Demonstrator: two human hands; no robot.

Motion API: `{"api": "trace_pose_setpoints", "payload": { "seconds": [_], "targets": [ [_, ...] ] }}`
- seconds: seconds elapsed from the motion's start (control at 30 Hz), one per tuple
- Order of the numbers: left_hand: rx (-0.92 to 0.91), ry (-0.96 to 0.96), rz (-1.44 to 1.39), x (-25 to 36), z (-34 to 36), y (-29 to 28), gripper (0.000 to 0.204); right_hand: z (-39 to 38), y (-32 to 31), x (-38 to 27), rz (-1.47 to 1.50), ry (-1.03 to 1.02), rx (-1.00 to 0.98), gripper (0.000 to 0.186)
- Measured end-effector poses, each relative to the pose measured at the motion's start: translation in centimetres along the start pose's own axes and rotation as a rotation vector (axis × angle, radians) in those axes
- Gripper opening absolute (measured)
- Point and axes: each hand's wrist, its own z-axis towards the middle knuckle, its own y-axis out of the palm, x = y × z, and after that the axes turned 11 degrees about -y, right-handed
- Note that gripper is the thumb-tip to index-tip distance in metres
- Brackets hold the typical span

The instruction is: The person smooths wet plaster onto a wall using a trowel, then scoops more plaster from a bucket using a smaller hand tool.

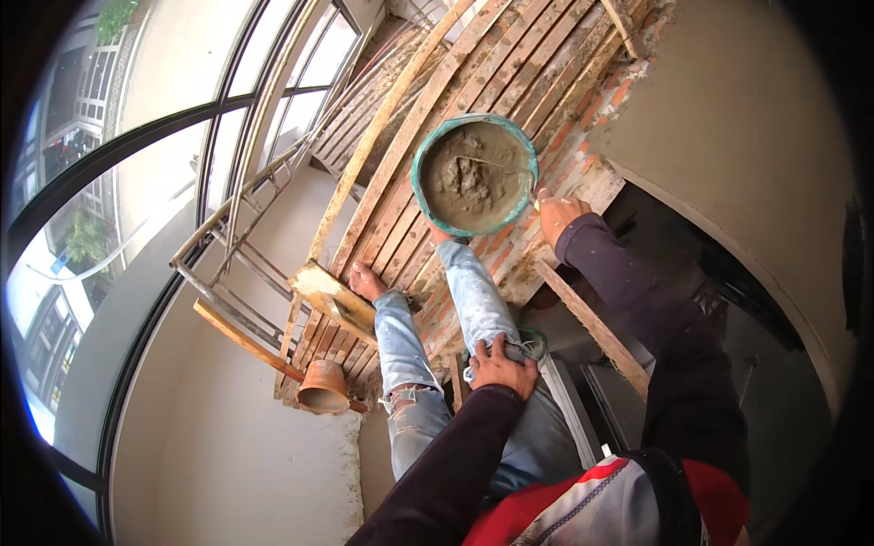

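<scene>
My right hand (557, 217) is closed at the near right rim of a round green basin (416, 177). It grips the pale handle of what looks like a trowel, whose blade I cannot make out clearly. Wet grey mortar (469, 187) fills much of the basin, heaped in lumps toward the middle. Resting on my bent knee, my left hand (505, 369) has its fingers spread and holds nothing. A mortar-stained wooden board with a handle, like a plasterer's float (319, 285), lies beside my bare left foot (367, 282).
The basin stands on a platform of mortar-spattered wooden slats (473, 77). An orange bucket (323, 387) lies tipped near its lower end. Metal scaffold rails (228, 296) run along the left by tall windows. A grey plastered wall (719, 109) and a loose plank (596, 332) are at right.
</scene>
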Motion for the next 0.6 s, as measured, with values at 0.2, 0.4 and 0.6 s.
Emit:
{"api": "trace_pose_setpoints", "payload": {
  "seconds": [0.2, 0.4, 0.6],
  "targets": [
    [-0.021, 0.020, 0.017, 2.3, -0.7, 1.0, 0.075, 13.3, 1.1, 1.9, 0.094, 0.327, -0.095, 0.029],
    [-0.024, 0.050, 0.013, 4.5, -1.6, 0.3, 0.075, 10.9, 5.6, 0.5, 0.301, 0.213, -0.051, 0.031],
    [-0.014, 0.054, 0.070, 5.6, -2.9, 0.0, 0.076, -1.0, 3.3, 1.3, 0.232, 0.087, -0.063, 0.029]
  ]
}}
